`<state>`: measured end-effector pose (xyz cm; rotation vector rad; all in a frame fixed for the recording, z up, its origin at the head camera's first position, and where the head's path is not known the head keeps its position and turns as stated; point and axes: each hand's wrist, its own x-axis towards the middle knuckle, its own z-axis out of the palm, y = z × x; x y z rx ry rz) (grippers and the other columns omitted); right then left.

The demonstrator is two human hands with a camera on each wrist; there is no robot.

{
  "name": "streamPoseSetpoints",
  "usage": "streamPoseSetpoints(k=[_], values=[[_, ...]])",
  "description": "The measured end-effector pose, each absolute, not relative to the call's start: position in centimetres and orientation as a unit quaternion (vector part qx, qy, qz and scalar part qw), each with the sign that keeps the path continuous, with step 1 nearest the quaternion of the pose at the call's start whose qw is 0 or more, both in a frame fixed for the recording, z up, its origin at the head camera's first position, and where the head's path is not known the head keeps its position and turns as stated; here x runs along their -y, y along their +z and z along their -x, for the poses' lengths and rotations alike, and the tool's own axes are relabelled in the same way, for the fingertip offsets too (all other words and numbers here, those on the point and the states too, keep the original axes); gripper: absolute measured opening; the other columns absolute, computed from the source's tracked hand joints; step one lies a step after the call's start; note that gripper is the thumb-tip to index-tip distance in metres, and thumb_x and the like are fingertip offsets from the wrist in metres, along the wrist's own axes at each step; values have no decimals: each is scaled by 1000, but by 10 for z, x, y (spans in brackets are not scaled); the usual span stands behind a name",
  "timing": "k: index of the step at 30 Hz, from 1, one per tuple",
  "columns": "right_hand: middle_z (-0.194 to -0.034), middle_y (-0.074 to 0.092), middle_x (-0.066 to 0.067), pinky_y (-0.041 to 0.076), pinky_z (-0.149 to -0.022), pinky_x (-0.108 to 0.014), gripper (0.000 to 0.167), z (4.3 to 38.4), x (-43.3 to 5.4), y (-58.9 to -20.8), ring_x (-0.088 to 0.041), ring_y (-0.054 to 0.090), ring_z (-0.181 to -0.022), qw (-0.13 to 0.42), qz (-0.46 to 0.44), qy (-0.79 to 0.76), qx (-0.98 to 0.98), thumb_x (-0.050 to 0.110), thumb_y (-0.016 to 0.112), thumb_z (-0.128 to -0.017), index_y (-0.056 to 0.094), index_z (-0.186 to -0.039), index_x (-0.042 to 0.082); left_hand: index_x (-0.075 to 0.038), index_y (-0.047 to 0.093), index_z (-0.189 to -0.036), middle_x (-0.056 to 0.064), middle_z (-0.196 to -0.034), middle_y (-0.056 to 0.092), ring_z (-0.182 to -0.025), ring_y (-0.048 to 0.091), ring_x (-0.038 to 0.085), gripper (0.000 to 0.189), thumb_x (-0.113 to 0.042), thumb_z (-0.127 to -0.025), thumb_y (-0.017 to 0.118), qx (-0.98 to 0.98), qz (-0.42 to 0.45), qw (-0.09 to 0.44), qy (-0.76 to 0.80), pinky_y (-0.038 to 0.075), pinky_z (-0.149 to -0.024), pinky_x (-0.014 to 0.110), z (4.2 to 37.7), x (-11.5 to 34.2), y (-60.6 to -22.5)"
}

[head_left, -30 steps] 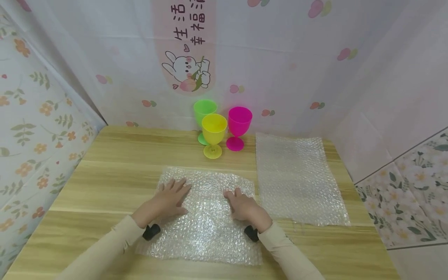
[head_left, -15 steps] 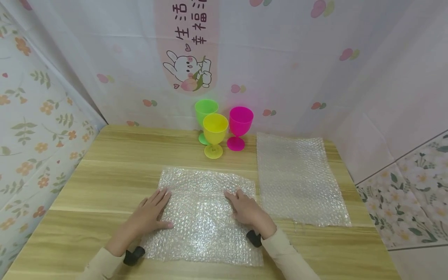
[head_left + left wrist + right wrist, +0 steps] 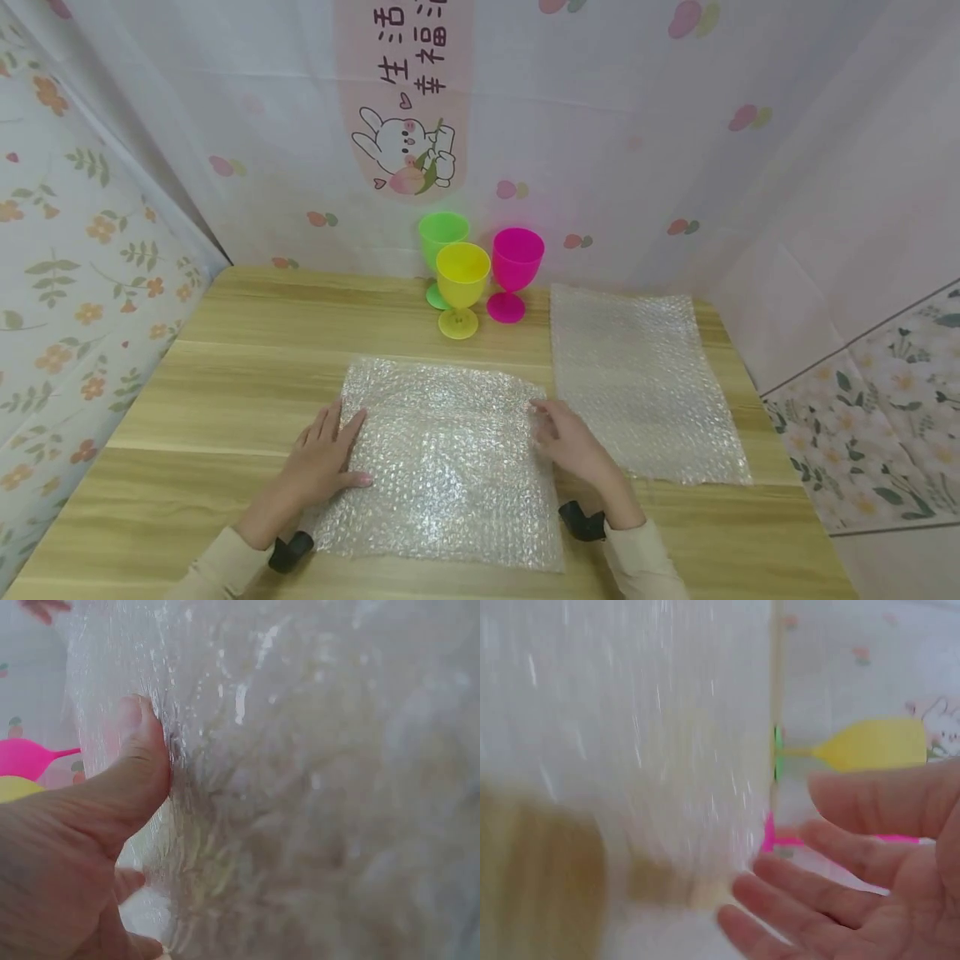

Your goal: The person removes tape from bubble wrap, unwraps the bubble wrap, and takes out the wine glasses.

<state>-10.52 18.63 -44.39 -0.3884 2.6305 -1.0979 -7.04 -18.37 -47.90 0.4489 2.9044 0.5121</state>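
Observation:
A sheet of bubble wrap point(image 3: 442, 467) lies flat on the wooden table in front of me. My left hand point(image 3: 321, 457) rests on its left edge, fingers fairly straight; in the left wrist view the thumb point(image 3: 142, 750) presses against the bubbles. At the sheet's right edge is my right hand point(image 3: 573, 442). Its fingers look loosely spread in the right wrist view, holding nothing, and blur hides whether they touch the sheet. Behind the sheet stand a yellow goblet point(image 3: 462, 279), a green goblet point(image 3: 442, 229) and a pink goblet point(image 3: 517, 262), all upright.
A second bubble wrap sheet point(image 3: 637, 383) lies on the table to the right, near the first one. The wooden tabletop point(image 3: 225, 375) meets a printed cloth point(image 3: 622, 167) hanging behind the goblets. Floral cloth point(image 3: 82, 317) hangs at the left.
My left hand has drawn back from the sheet's upper left area to its left edge. The right hand has moved off the sheet's middle right to its right edge.

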Motion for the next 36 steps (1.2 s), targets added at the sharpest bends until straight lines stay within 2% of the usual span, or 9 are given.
streamPoseSetpoints(k=[4, 8, 11, 13, 15, 18, 27, 31, 36], values=[[-142, 32, -30, 31, -104, -57, 50, 125, -194, -440, -47, 34, -129, 113, 119, -380, -911, 12, 51, -95, 33, -137, -9, 2, 19, -145, 40, -145, 7, -132, 14, 56, 107, -47, -67, 73, -974, -134, 87, 158, 26, -99, 68, 71, 184, -478], [-137, 39, -32, 40, -98, -55, 55, 144, -194, -442, -47, 43, -122, 146, 107, -385, -905, 12, 53, -93, 30, -139, -8, 2, 26, -143, 41, -142, 18, -129, 23, 57, 109, -49, -62, 77, -978, -132, 70, 149, 29, -97, 68, 73, 184, -474], [-130, 48, -29, 47, -91, -50, 54, 152, -191, -443, -43, 50, -115, 174, 79, -382, -904, 15, 57, -91, 37, -136, -7, 1, 29, -142, 42, -140, 21, -127, 27, 57, 108, -48, -60, 78, -978, -129, 67, 153, 30, -96, 68, 73, 184, -471], [-107, 60, -23, 51, -77, -42, 40, 153, -190, -442, -34, 58, -96, 182, 68, -376, -906, 15, 60, -88, 53, -120, -6, 1, 30, -142, 42, -140, 22, -127, 28, 57, 108, -49, -60, 78, -978, -128, 67, 153, 30, -96, 68, 73, 184, -471], [-79, 58, -12, 47, -60, -31, 17, 151, -190, -438, -22, 54, -72, 182, 74, -370, -908, 15, 61, -86, 60, -90, -2, 1, 29, -142, 41, -140, 23, -126, 29, 56, 109, -50, -59, 78, -978, -126, 65, 151, 31, -95, 68, 73, 185, -473], [-61, 40, 0, 33, -49, -23, 27, 144, -192, -427, -12, 36, -55, 182, 83, -366, -909, 15, 61, -87, 45, -67, 8, 2, 27, -142, 40, -140, 25, -125, 32, 55, 112, -53, -59, 77, -979, -127, 60, 147, 32, -93, 68, 74, 187, -476], [-63, 52, -2, 36, -41, -20, 16, 103, -205, -400, -14, 50, -47, 142, 126, -412, -891, 15, 58, -91, 56, -82, 3, 0, 18, -145, 39, -141, 23, -122, 32, 56, 113, -50, -63, 77, -970, -135, 91, 182, 31, -89, 71, 82, 193, -473], [-61, 50, 0, 38, -42, -21, 11, 83, -201, -393, -5, 47, -48, 82, 139, -398, -903, 12, 58, -91, 57, -82, 5, 5, 15, -144, 38, -143, 20, -123, 29, 56, 114, -45, -64, 79, -966, -123, 114, 197, 30, -89, 71, 86, 192, -472], [-61, 49, 5, 41, -46, -19, 7, 69, -196, -388, 1, 44, -51, -6, 154, -382, -911, 9, 60, -89, 58, -82, 8, 6, 27, -139, 33, -146, 17, -126, 23, 57, 101, -36, -65, 82, -960, -106, 130, 224, 23, -91, 74, 88, 191, -472]])
